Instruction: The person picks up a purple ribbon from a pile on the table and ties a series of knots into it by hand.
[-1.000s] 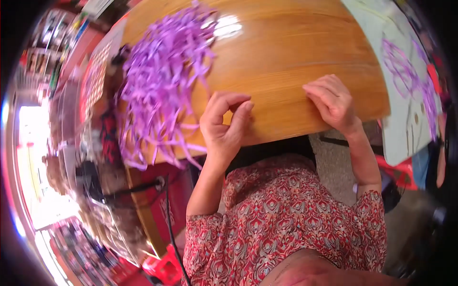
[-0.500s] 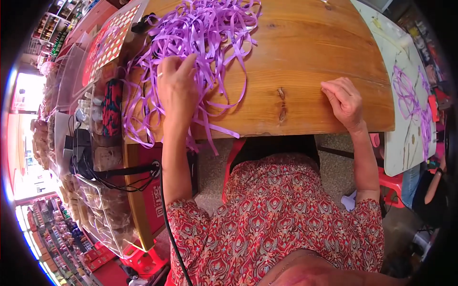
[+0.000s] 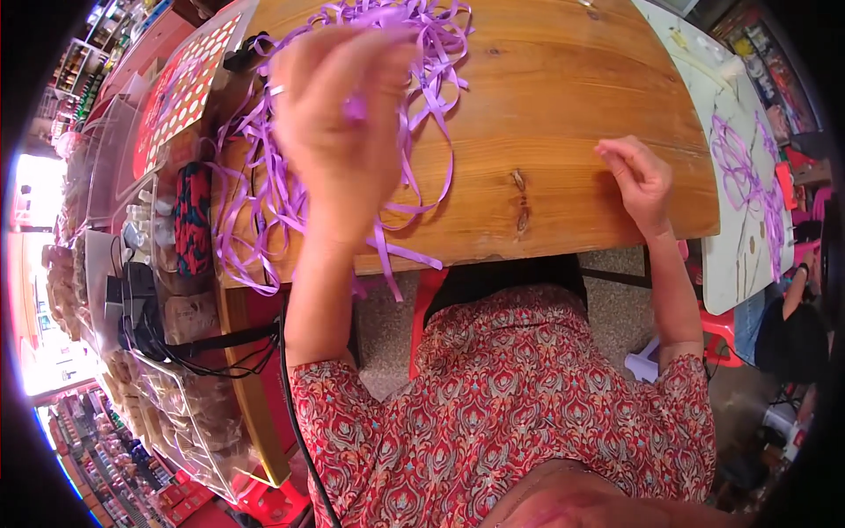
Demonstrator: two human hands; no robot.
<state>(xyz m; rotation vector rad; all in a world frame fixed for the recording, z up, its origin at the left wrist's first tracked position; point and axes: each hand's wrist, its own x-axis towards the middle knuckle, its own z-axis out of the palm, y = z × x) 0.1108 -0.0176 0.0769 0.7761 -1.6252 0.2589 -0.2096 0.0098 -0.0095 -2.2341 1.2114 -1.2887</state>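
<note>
Shelves [image 3: 106, 458] stood past the left edge of the table [image 3: 572, 88]; left hand [image 3: 326, 132], grip unclear, hovered over ribbons [image 3: 431, 44], right hand [image 3: 642, 180] pinched together.

Wood tbl [image 3: 581, 106] over speckled flr [image 3: 387, 333] — brt light [image 3: 42, 343] at L.

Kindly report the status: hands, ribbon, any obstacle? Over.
Left hand over ribbon, blurred, grip unclear. Right hand, curled, right side of table. Left hand hides some ribbon.

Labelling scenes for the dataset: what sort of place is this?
Likely a shop with a work area: crowded shelves of small multicoloured goods, plus a brown wooden table bearing a tangled heap of flat purple ribbons.
</note>
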